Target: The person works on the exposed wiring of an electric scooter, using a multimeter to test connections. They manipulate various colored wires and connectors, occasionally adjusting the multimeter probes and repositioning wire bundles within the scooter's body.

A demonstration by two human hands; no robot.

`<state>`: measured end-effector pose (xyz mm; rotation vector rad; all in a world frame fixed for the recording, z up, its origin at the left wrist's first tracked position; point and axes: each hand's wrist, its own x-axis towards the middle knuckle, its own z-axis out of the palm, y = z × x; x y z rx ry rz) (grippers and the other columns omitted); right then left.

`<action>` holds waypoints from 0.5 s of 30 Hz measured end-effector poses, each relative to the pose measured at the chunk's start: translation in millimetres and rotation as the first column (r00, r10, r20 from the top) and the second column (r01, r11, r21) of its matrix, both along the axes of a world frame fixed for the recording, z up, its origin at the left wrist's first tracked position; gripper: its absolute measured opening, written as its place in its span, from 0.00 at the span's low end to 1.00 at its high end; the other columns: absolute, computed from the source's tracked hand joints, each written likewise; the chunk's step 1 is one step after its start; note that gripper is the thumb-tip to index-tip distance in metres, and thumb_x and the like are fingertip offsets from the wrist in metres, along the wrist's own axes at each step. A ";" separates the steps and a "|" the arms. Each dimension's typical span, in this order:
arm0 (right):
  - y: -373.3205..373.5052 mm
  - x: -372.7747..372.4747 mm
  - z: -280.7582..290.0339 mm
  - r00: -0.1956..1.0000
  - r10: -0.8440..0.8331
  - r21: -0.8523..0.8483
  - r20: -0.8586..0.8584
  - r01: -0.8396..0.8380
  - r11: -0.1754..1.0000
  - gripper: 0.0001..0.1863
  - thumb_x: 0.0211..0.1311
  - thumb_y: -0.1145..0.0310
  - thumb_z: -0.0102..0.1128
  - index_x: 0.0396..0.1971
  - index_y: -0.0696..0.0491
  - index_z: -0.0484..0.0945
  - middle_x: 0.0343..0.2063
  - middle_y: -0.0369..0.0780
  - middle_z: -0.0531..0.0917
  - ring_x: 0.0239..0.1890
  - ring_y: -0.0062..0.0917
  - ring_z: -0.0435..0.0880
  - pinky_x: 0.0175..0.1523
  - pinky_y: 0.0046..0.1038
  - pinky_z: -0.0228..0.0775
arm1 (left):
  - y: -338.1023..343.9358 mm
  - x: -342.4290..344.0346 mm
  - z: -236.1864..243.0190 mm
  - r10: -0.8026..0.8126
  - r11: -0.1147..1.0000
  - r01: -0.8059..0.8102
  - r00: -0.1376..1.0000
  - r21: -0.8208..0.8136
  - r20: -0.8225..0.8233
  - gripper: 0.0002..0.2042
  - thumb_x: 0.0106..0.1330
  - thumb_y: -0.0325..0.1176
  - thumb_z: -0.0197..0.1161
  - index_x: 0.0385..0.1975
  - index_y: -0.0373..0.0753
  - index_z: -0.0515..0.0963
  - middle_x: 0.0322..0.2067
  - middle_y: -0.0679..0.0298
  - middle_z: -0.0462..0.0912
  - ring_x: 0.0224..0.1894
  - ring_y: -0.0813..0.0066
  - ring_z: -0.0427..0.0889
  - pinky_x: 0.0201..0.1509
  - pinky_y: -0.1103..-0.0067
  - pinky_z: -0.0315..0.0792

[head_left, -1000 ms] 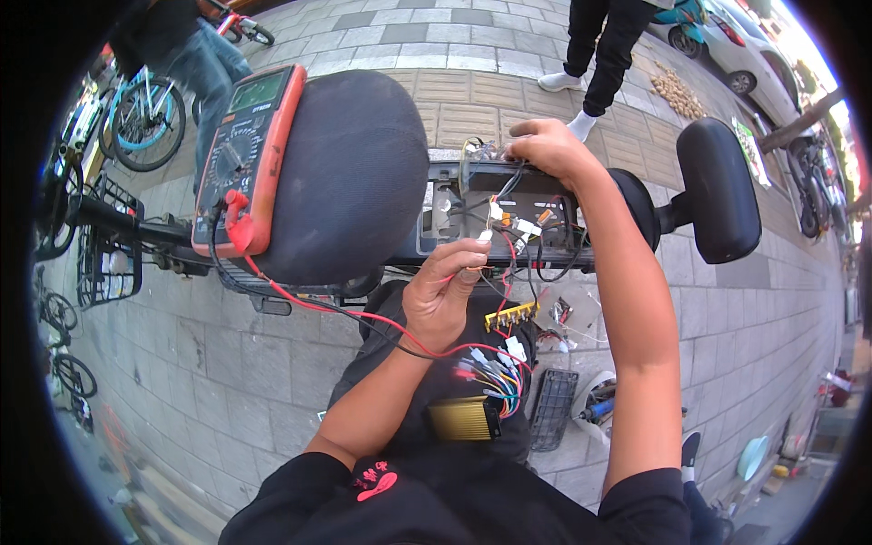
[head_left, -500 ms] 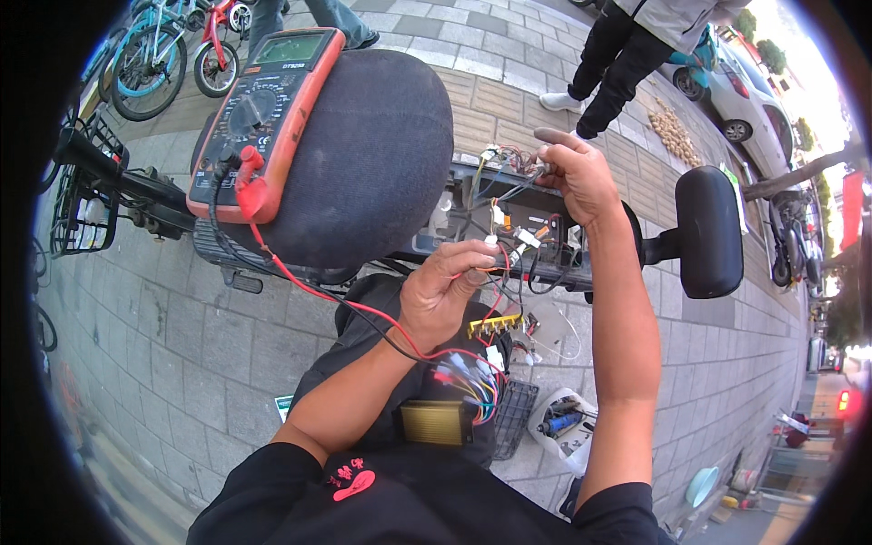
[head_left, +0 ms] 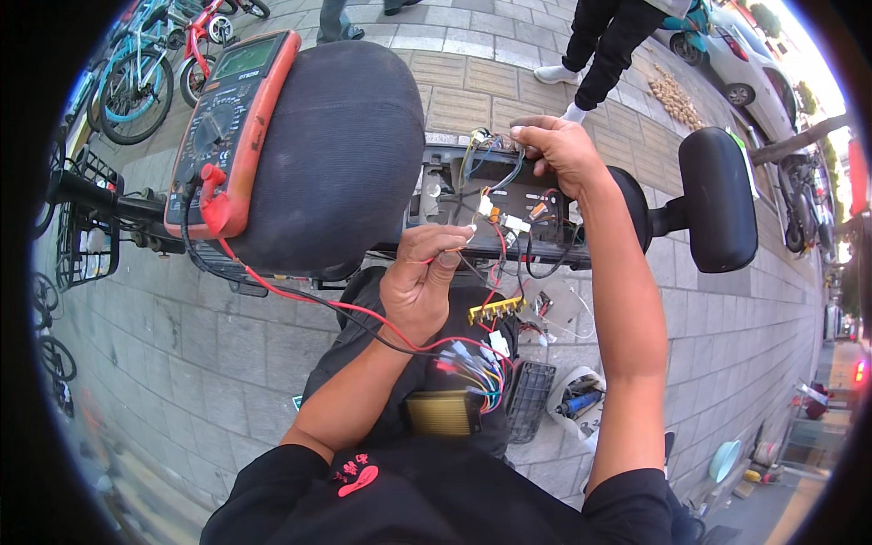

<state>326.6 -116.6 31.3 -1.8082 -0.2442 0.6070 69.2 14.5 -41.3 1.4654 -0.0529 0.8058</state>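
Note:
My left hand is closed in a pinch on thin wires, with a small white connector at its fingertips. Farther right, my right hand pinches wires at the far edge of an open compartment in the vehicle frame. White and orange connectors hang on wires between the hands. A yellow terminal strip lies below them. On my lap rests a gold finned metal box, its multicoloured wires ending in connectors. The red multimeter lead and a black one cross my left wrist.
A red-cased multimeter leans on the dark padded seat. A black backrest pad sticks out at the right. On the paving are a white bag of tools and a black plastic grate. A person stands beyond.
The view has shifted, so the seat and multimeter appear farther left. Both hands keep their pinches on the wires. Behind, the jeans-clad legs show farther right.

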 end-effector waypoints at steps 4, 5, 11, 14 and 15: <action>-1.5 -4.8 -2.3 1.000 0.022 0.071 0.014 -0.023 0.997 0.19 0.65 0.67 0.75 0.51 0.62 0.86 0.32 0.34 0.84 0.29 0.15 0.78 0.26 0.17 0.72 | -1.9 -2.0 -2.9 0.022 0.995 -0.024 0.999 -0.098 -0.025 0.11 0.81 0.32 0.61 0.54 0.33 0.81 0.55 0.53 0.85 0.46 0.74 0.85 0.53 0.76 0.81; -1.8 -7.3 -1.4 0.999 0.023 0.066 0.023 -0.025 0.997 0.19 0.65 0.67 0.75 0.51 0.62 0.86 0.32 0.34 0.84 0.29 0.15 0.79 0.27 0.17 0.72 | -4.5 -3.5 -2.7 0.009 0.979 -0.019 0.999 -0.204 -0.049 0.11 0.81 0.32 0.61 0.54 0.33 0.82 0.56 0.53 0.84 0.45 0.74 0.85 0.53 0.75 0.81; -6.5 -7.8 -4.1 0.996 0.062 0.067 0.057 -0.066 0.996 0.18 0.66 0.66 0.76 0.51 0.59 0.88 0.34 0.34 0.86 0.30 0.15 0.80 0.30 0.17 0.73 | -1.5 -7.0 -6.8 0.018 0.991 -0.012 0.999 -0.131 0.041 0.11 0.81 0.31 0.60 0.55 0.32 0.79 0.56 0.49 0.83 0.48 0.67 0.87 0.52 0.70 0.86; -9.7 -6.3 -9.9 0.993 0.078 0.050 0.088 -0.083 0.995 0.17 0.65 0.64 0.76 0.49 0.57 0.89 0.34 0.33 0.87 0.32 0.14 0.81 0.32 0.18 0.74 | -2.2 -9.9 -9.1 0.018 0.995 -0.012 0.998 -0.098 0.068 0.11 0.81 0.31 0.59 0.55 0.32 0.79 0.56 0.49 0.83 0.50 0.65 0.87 0.52 0.69 0.86; -9.4 -6.5 -9.9 0.993 0.078 0.042 0.094 -0.082 0.996 0.17 0.65 0.64 0.76 0.49 0.57 0.89 0.34 0.33 0.87 0.32 0.14 0.81 0.32 0.18 0.74 | -1.8 -10.2 -9.7 0.012 0.994 -0.006 0.998 -0.108 0.060 0.11 0.82 0.30 0.59 0.55 0.31 0.79 0.56 0.49 0.83 0.51 0.65 0.87 0.53 0.69 0.87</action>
